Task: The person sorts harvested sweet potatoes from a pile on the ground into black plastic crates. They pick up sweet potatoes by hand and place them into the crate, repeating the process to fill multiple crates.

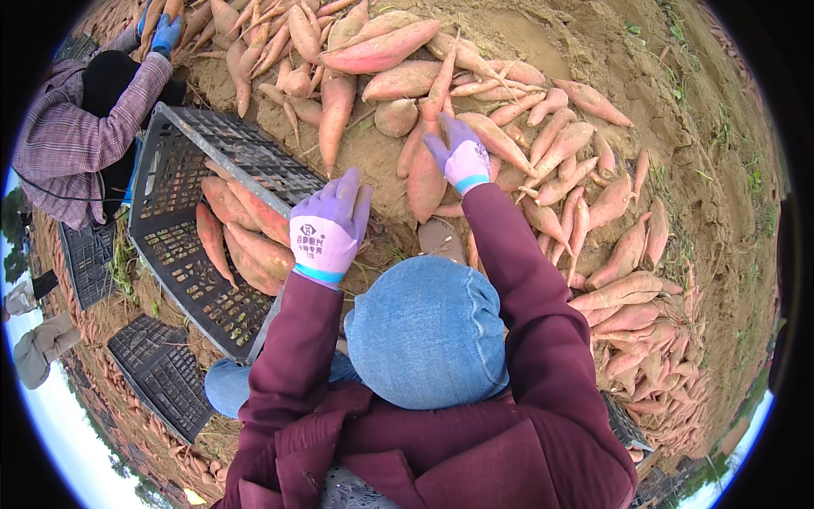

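My left hand (331, 223), in a purple and white glove, is raised beside the rim of a black plastic crate (222, 159), its fingers slightly apart and no sweet potato visible in it. Several large sweet potatoes (261, 254) lie inside the crate. My right hand (461, 149), gloved alike, reaches over the heap on the soil, its fingers at a long sweet potato (440, 86) and above a thick one (426, 181). Whether it grips either cannot be told. Around it lie many more sweet potatoes (563, 149), some thin and some thick.
A co-worker in a plaid jacket (82, 140) and blue gloves (166, 33) handles sweet potatoes at the upper left. More black crates (162, 375) stand on the left. A denim-covered knee (426, 331) and a shoe (441, 240) are close below the hands. Bare soil (687, 165) runs along the right.
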### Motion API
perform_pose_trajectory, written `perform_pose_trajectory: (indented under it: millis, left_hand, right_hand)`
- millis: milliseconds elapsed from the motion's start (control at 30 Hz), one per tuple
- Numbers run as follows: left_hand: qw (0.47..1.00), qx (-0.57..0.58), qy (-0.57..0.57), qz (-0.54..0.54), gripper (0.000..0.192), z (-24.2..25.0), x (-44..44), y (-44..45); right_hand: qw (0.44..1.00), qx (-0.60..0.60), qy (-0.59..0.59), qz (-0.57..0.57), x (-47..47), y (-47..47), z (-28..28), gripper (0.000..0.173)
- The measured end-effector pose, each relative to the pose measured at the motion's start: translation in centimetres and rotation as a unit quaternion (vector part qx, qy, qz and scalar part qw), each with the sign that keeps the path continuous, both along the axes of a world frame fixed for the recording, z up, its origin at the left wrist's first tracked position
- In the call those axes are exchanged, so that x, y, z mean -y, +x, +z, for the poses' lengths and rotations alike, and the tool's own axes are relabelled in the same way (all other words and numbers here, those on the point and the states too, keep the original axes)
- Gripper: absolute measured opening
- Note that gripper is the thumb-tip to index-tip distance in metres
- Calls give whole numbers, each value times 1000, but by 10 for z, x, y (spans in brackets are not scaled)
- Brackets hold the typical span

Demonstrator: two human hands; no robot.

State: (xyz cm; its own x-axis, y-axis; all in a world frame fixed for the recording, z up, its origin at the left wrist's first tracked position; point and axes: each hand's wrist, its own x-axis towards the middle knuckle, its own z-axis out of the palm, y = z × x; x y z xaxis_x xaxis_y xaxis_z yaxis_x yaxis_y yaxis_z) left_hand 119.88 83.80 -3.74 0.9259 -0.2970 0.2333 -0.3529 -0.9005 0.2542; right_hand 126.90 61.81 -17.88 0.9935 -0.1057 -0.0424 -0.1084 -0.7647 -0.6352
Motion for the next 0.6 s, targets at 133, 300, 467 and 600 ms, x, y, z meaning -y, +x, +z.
perform_pose_trajectory:
  millis: [133, 300, 467, 600]
  left_hand:
    - [1000, 5, 12, -8, 25, -3, -2, 1]
    - [1000, 26, -8, -11, 25, -5, -3, 0]
    - [999, 30, -11, -18, 25, -4, -3, 0]
    - [999, 19, -25, -18, 26, -3, -3, 0]
  right_hand:
    - [995, -92, -7, -28, -21, 34, 8, 69]
    - [943, -12, 294, -153, 5, 9, -2, 64]
    - [705, 103, 657, -246, 66, -21, -3, 51]
    - [607, 170, 750, -199, 129, -46, 17, 56]
